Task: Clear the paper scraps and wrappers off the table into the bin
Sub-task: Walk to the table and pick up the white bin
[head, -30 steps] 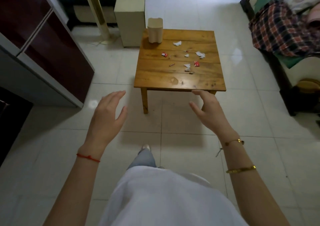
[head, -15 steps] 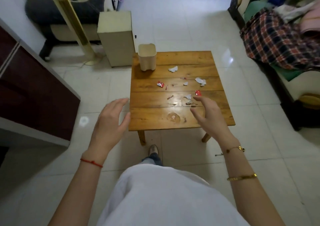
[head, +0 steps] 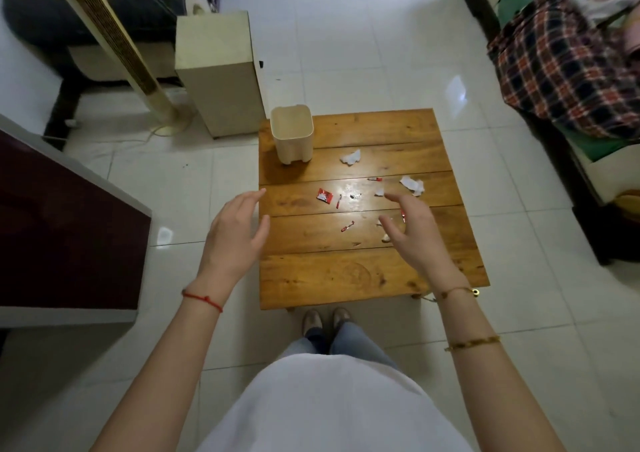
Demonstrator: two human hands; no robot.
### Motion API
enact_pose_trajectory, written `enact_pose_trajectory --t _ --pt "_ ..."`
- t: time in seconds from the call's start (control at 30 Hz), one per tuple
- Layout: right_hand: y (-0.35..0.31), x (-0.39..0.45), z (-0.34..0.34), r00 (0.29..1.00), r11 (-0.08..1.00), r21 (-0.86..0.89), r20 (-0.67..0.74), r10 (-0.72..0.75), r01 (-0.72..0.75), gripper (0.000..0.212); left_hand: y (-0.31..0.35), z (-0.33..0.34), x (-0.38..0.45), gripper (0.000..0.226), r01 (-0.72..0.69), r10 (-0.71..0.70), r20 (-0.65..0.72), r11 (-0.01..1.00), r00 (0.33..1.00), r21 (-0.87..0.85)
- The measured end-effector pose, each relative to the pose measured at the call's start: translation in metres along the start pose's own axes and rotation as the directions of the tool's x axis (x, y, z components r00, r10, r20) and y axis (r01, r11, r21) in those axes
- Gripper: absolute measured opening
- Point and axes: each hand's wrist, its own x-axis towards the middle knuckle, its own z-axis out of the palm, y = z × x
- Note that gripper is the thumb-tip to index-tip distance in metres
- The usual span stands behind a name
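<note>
Nearest, the person's shoes [head: 322, 320] stand just beside the near edge of the wooden table [head: 329, 278]. The left hand [head: 235, 240] hovers open and empty at the table's left edge. The right hand [head: 412, 233] is spread open above small scraps, holding nothing. Farther lie a red wrapper [head: 325, 195] and white paper scraps [head: 350, 157]. The bin [head: 292, 132] stands upright on the far left corner. Open tile floor surrounds the table.

Both hands, left hand [head: 235, 235] and right hand [head: 412, 233], hover empty, fingers spread, over the wooden table [head: 346, 275]; scraps lie near the bin [head: 292, 132].
</note>
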Motion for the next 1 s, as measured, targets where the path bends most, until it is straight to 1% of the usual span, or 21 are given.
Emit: enact_pose_trajectory --t 0.2,0.3,0.43,0.57,0.67,0.8,0.9,1.0 --pt "0.014 0.072 0.011 0.998 0.999 -0.021 0.058 0.041 -0.04 0.041 -0.018 0.02 0.1 0.046 0.075 -0.076 -0.012 0.997 0.997 -0.027" --pt "0.022 0.117 0.022 0.996 0.998 -0.031 0.072 0.049 -0.047 0.041 -0.034 0.039 0.16 0.046 0.138 -0.139 -0.022 0.99 0.99 -0.034" --pt "0.037 0.177 0.048 0.994 0.997 -0.057 0.09 0.057 -0.052 0.041 -0.062 0.077 0.234 0.048 0.235 -0.235 0.016 0.97 0.972 -0.068" --pt "0.059 0.228 0.082 0.992 0.995 -0.086 0.112 0.053 -0.043 0.039 -0.095 0.123 0.294 0.05 0.348 -0.343 0.075 0.934 0.936 -0.08" --pt "0.078 0.256 0.106 0.992 0.993 -0.116 0.121 0.037 -0.023 0.038 -0.121 0.154 0.331 0.05 0.414 -0.407 0.093 0.907 0.909 -0.074" --pt "0.1 0.279 0.136 0.987 0.991 -0.128 0.157 0.043 -0.023 0.039 -0.149 0.182 0.366 0.061 0.505 -0.486 0.142 0.846 0.862 -0.171" --pt "0.113 0.287 0.155 0.979 0.99 -0.138 0.196 0.055 -0.028 0.04 -0.158 0.195 0.38 0.064 0.532 -0.502 0.176 0.81 0.847 -0.248" --pt "0.119 0.29 0.169 0.973 0.99 -0.131 0.216 0.079 -0.051 0.041 -0.161 0.205 0.386 0.061 0.556 -0.516 0.208 0.786 0.831 -0.271"
